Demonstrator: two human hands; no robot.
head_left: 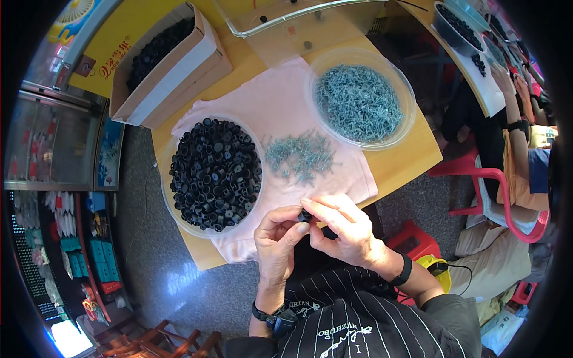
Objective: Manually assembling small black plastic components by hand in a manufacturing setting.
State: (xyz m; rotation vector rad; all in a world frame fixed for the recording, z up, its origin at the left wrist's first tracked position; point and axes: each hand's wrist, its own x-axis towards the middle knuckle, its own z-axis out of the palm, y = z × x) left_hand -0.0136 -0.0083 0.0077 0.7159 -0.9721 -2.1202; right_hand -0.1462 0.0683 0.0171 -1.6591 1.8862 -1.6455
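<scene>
My left hand [277, 244] and my right hand [341, 230] meet at the near edge of the table. Between their fingertips is a small black plastic cap [304, 215], pinched from both sides and partly covered. Whether a screw sits in it is hidden by the fingers. Left of my hands, a round clear tub [261, 179] is heaped with black plastic caps [215, 176]. Just beyond my hands lies a loose pile of small silvery screws [300, 156] on a pink cloth [271, 101]. A second clear tub [407, 98], farther right, holds many more screws [359, 102].
At the far left of the table stands a cardboard box [179, 74] full of black parts. A clear plastic bin [286, 27] is at the far edge. On the right, another person's hand [504, 80] is by a second table [477, 80], near a red chair [504, 179]. A red stool [415, 238] stands beside me.
</scene>
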